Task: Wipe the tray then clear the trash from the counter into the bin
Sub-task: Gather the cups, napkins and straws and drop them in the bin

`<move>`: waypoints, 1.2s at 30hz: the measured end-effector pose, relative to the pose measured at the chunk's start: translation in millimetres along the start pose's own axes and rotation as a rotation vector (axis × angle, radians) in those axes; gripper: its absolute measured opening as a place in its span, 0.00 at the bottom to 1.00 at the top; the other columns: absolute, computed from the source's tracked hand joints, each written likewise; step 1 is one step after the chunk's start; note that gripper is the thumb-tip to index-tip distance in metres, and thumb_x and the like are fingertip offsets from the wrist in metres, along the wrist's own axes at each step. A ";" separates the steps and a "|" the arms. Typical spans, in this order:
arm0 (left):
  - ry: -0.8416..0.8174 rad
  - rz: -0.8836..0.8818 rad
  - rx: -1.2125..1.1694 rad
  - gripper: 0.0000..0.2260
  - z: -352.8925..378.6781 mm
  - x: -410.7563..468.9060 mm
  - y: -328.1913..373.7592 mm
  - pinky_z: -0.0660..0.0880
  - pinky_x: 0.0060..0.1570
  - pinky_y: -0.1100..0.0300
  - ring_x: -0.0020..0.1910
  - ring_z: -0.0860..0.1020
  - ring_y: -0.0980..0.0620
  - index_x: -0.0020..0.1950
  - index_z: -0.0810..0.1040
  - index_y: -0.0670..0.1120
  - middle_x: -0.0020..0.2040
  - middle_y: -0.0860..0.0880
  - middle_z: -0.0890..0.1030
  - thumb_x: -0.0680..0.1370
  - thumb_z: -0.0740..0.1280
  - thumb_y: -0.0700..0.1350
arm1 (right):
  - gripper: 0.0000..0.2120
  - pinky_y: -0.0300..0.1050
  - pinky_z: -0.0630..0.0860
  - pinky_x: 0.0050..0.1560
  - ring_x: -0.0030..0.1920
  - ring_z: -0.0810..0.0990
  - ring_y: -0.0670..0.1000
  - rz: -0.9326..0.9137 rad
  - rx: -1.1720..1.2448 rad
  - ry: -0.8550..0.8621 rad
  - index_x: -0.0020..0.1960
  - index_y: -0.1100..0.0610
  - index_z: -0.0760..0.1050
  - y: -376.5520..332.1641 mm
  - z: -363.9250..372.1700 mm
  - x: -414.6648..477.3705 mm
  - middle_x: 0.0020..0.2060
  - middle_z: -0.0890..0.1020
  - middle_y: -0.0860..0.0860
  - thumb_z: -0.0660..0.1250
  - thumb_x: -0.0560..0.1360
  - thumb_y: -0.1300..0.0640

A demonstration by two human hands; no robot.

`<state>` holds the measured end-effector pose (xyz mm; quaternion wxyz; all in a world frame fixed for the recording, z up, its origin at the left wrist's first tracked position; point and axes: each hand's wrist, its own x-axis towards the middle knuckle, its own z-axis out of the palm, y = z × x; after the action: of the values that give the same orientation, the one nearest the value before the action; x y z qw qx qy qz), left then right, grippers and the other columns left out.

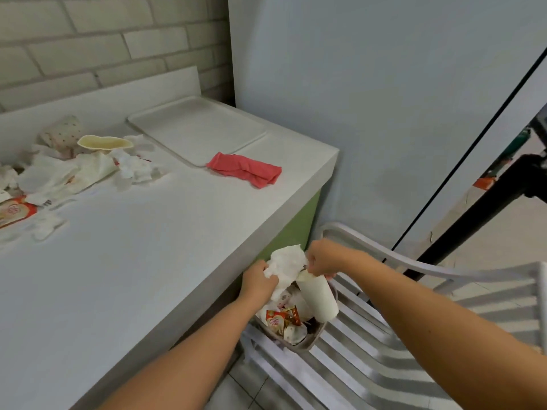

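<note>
Tissue wad (pixel 288 261), where is it?

It's crumpled in your left hand (pixel 257 281), fingers curled tight round its lower edge. The bulk sticks up and right until it touches your right hand (pixel 322 258). I can't tell if that hand pinches it too.

And what does the right hand have?

A white paper cup (pixel 319 297). Your fingers are curled over its rim, knuckles up, wrist bent down.

Which way does the cup run?

It's tilted, mouth up at your grip, base down and to the right. That's the relation that counts: the base hangs at the right edge of the bin (pixel 309 343), and I can't tell if it's inside the rim.

Where's the bin?

It's directly below both hands, on the slatted chair (pixel 384 335), tight against the counter (pixel 133 261). It's already stuffed with creamer sachets (pixel 273 318) and paper.

So just let go?

The wad should fall in, I'd say. The cup probably wants swinging left first, or it may roll onto the chair.

What about your arms?

Both are stretched forward and down, hands nearly meeting over the bin, left one closer to the counter.

Is there more to clear?

Yes. A trash pile (pixel 74 170) lies far left on the counter, well apart from you, so your left hand is nearer. The tray (pixel 195 128) sits at the back, with a red cloth (pixel 245 170) touching its near corner.
</note>
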<state>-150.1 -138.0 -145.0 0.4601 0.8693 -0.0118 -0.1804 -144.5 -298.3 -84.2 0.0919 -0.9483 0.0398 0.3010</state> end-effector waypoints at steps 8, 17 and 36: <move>0.016 -0.342 -0.041 0.17 12.9 6.4 -31.9 0.72 0.58 0.56 0.61 0.75 0.42 0.65 0.70 0.35 0.62 0.38 0.75 0.77 0.63 0.39 | 0.14 0.40 0.68 0.30 0.28 0.71 0.52 0.113 0.058 0.069 0.30 0.61 0.68 11.4 25.3 22.8 0.26 0.71 0.53 0.57 0.73 0.69; -0.234 -0.342 -0.276 0.31 18.4 8.5 -10.3 0.61 0.71 0.49 0.74 0.61 0.45 0.77 0.54 0.47 0.76 0.47 0.60 0.79 0.57 0.59 | 0.15 0.45 0.79 0.44 0.37 0.80 0.53 0.069 0.092 -0.041 0.59 0.63 0.77 8.1 25.9 20.0 0.44 0.84 0.56 0.59 0.76 0.61; 0.300 0.288 -0.021 0.07 -91.1 -44.4 41.4 0.74 0.43 0.62 0.39 0.76 0.51 0.50 0.78 0.41 0.42 0.47 0.79 0.79 0.60 0.39 | 0.10 0.37 0.69 0.27 0.22 0.73 0.46 -0.155 -0.183 -0.136 0.46 0.62 0.76 -113.6 -61.0 -24.1 0.28 0.79 0.54 0.63 0.78 0.55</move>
<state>-156.1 -81.1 -51.6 0.4869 0.8708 -0.0657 0.0185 -114.9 -198.6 -4.2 0.0305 -0.9304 -0.0675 0.3591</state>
